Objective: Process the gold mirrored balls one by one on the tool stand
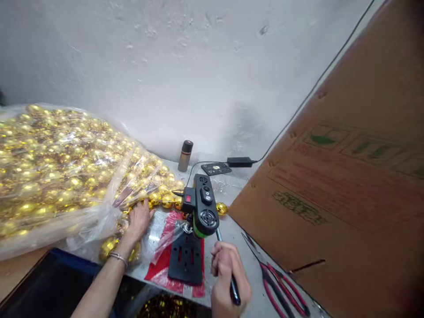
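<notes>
At the mouth of a large clear plastic bag (115, 198), my left hand (139, 218) reaches in among shiny gold balls (167, 201). Its thumb stands apart from the fingers, and the fingertips are partly hidden. My right hand (228, 278) is closed around a slim tool (235, 291) with a black handle and a metal shaft. The shaft's tip disappears behind a black device (206, 207) with two round grilles and a red switch. That device stands on a slotted black base plate (186, 260), over red plastic (162, 260).
Red-and-black-handled scissors (281, 287) lie at right, beside a big cardboard box (331, 176). Along the wall are a dark-capped bottle (185, 157), a phone-like dark slab (216, 168) and a power adapter (239, 162) with its cable. Gold tinsel (168, 307) shows below the table edge.
</notes>
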Motion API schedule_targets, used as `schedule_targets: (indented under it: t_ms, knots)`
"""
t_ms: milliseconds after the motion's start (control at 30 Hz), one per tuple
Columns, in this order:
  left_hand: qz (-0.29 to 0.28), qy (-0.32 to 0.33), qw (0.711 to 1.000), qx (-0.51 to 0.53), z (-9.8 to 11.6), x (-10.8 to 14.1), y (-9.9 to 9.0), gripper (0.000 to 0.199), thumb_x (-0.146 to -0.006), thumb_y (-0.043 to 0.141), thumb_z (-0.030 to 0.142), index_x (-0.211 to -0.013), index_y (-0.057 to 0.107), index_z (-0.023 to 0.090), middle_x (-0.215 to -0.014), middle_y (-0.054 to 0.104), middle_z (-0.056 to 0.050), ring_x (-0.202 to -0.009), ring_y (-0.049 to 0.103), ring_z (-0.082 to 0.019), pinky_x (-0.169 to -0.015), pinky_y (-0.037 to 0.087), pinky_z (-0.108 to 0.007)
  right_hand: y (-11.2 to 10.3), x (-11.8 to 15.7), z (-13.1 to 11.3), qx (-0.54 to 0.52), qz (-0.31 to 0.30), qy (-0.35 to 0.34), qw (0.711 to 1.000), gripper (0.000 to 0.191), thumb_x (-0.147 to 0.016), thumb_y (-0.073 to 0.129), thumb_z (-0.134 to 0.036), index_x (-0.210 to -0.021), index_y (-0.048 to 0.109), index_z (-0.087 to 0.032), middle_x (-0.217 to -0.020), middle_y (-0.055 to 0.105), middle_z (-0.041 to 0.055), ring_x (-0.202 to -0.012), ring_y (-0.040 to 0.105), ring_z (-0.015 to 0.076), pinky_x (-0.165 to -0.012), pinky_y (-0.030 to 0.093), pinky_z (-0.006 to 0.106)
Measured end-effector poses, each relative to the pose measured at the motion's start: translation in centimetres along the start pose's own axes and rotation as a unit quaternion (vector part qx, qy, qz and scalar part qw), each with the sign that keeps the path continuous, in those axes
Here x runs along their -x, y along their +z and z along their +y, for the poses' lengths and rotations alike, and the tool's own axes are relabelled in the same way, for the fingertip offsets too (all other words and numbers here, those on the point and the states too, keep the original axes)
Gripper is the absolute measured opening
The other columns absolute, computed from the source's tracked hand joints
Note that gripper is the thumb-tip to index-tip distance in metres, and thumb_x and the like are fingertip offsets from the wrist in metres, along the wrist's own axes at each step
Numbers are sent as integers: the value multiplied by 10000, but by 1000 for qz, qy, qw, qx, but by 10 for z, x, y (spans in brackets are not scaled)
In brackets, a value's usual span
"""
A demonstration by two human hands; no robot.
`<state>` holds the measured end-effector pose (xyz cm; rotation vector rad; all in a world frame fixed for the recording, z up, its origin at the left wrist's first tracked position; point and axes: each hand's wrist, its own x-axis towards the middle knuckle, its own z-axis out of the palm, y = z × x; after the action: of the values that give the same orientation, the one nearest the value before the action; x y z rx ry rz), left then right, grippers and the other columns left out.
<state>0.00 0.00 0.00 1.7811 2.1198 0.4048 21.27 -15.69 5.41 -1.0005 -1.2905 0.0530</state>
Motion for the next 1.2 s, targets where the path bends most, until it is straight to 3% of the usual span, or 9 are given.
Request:
schedule_targets:
  t_ms: [100,200,300,400,533,633,767,1067,1200]
  knots:
    - [-10,26,1000,-12,-4,5,-1,417,-1033,609,334,-1393,629,125,-1352,769,-270,-1297,755,-442,-1080,589,-558,-1,1,-3,-5,0,3,1000,365,-1133,490,-145,-795,608,-216,-737,575,-14,-621,576,115,-560,425,237]
    - [-28,70,990,118,-5,21,9,459,-1021,621,484,-1386,626,204,-1261,828,-146,-1214,799,-345,-1055,616,-455,2,-5,-12,-13,18,24,999,416,-1141,495,-182,-732,567,-219,-712,566,-17,-591,560,110,-528,403,238]
    - [-62,88,918,381,1,50,34,606,-914,674,642,-1326,624,201,-1102,849,-99,-1064,829,-330,-978,652,-457,7,-19,-25,-17,39,41,998,453,-1151,505,-226,-699,536,-222,-671,538,-31,-569,539,99,-526,398,229]
    - [-84,65,859,501,10,81,64,665,-837,728,695,-1264,615,198,-1110,847,-115,-1062,822,-331,-977,655,-474,9,-31,-34,-11,36,49,998,459,-1158,508,-253,-701,529,-225,-643,513,-46,-556,513,91,-532,400,219]
    - [-53,111,883,453,13,104,93,571,-862,753,562,-1306,641,221,-1252,827,-129,-1173,790,-337,-1066,623,-517,6,-38,-38,-1,21,50,999,460,-1159,497,-242,-698,505,-229,-651,514,-52,-548,498,85,-511,385,212]
    - [-23,205,906,370,5,108,104,517,-826,797,419,-1300,706,234,-1279,822,-145,-1209,771,-379,-1082,615,-575,4,-36,-37,-2,13,44,999,443,-1158,484,-229,-716,523,-230,-660,525,-48,-562,504,92,-516,390,216]
    - [-8,288,907,308,-4,106,113,550,-822,816,314,-1357,718,234,-1304,816,-158,-1209,767,-393,-1050,634,-572,3,-32,-34,-2,12,39,999,422,-1157,477,-218,-741,544,-232,-668,517,-45,-595,530,100,-543,408,215]
    - [-41,305,915,261,3,98,112,563,-845,843,326,-1385,719,227,-1239,819,-142,-1147,759,-390,-1037,610,-583,2,-28,-32,2,3,36,999,388,-1150,476,-189,-777,576,-233,-699,532,-47,-587,523,92,-528,404,210]
    - [-60,299,913,270,-3,99,109,564,-854,832,328,-1396,709,230,-1317,804,-150,-1214,753,-384,-1067,612,-549,3,-28,-33,1,10,37,999,392,-1150,475,-194,-773,576,-232,-698,545,-38,-610,548,99,-546,420,212]
